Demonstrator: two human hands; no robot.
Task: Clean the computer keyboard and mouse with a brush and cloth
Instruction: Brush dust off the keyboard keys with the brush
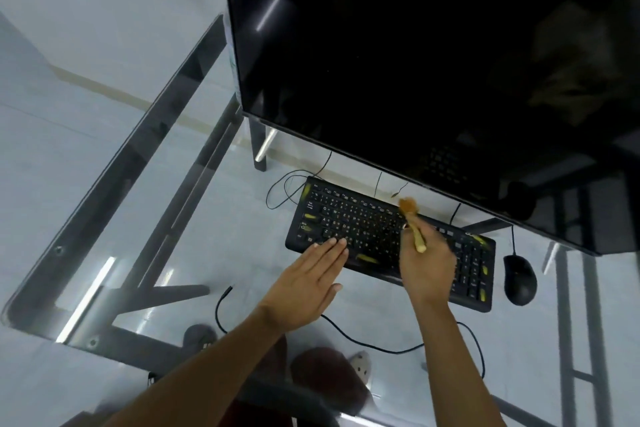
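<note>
A black keyboard (363, 222) with yellow marks lies on the glass desk under the monitor. My right hand (427, 270) grips a small wooden-handled brush (412, 222), its tan bristles over the keyboard's upper middle keys. My left hand (304, 288) lies flat, fingers together, with the fingertips resting on the keyboard's lower left edge. A black mouse (519, 279) sits just right of the keyboard, untouched. No cloth is in view.
A large dark monitor (433, 62) overhangs the keyboard's far edge. The glass desk (104, 218) has a grey metal frame; its corner is at lower left. Black cables (363, 340) loop near the front edge and behind the keyboard.
</note>
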